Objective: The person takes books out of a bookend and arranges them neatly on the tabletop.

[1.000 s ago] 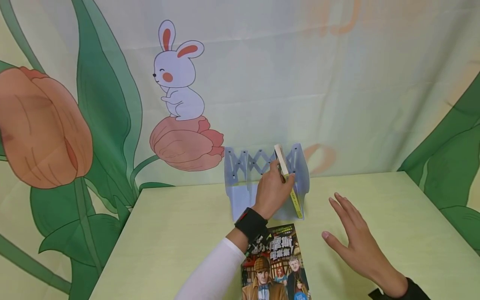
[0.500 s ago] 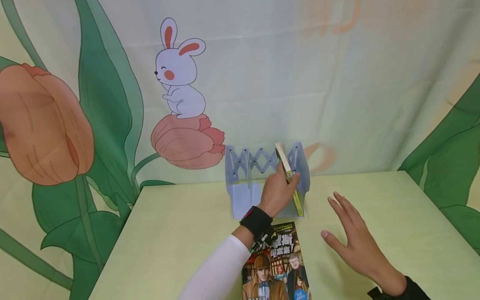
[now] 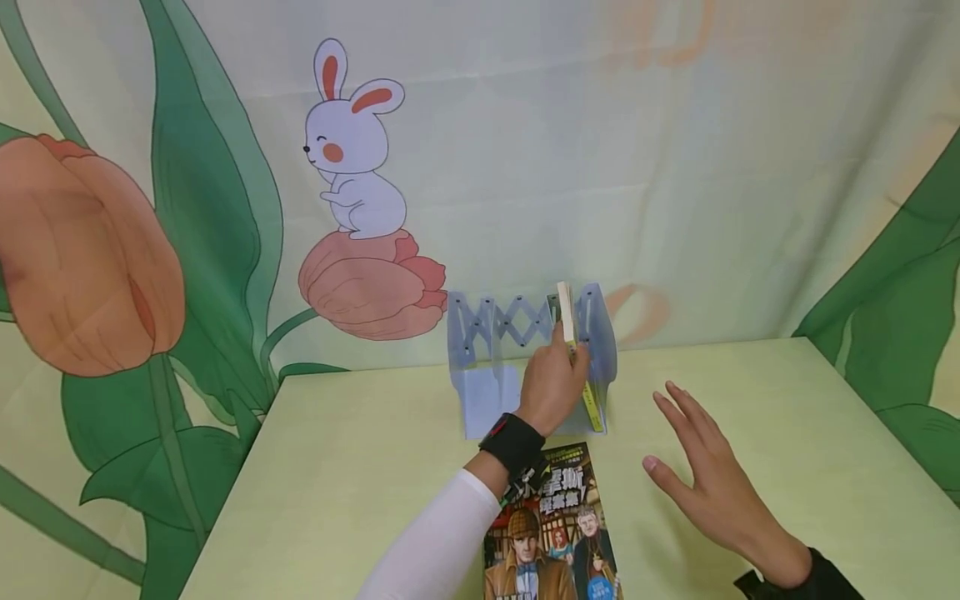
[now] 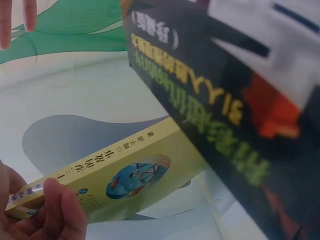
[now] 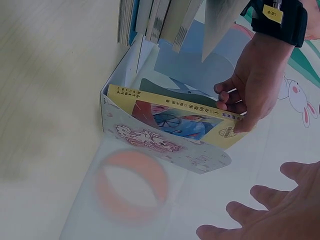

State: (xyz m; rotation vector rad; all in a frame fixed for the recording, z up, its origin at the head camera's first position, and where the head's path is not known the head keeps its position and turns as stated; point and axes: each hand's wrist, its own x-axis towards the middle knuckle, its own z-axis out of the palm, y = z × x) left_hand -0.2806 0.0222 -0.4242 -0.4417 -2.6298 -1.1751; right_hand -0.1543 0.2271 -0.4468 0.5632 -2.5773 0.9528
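My left hand (image 3: 551, 383) grips a yellow-spined book (image 3: 592, 406) near its upper end. The book stands in the rightmost compartment of a pale blue expandable book rack (image 3: 480, 404), close to the end panel, and leans slightly. In the right wrist view, the thumb and fingers of that hand pinch the top of the yellow book (image 5: 185, 122), which has a picture on its cover. My right hand (image 3: 712, 483) hovers right of the rack, fingers spread, touching nothing. Below the left wrist lies a dark illustrated book (image 3: 555, 542), its upper left part hidden by the arm.
The rack stands at the back of a pale table (image 3: 337, 475), against a printed cloth (image 3: 525, 167) with a rabbit and tulips. A stack of several books (image 5: 160, 20) shows at the top of the right wrist view.
My left hand has shifted slightly to the right. The yellow book's top has swung right, so the book leans less than before. My right hand has barely moved.
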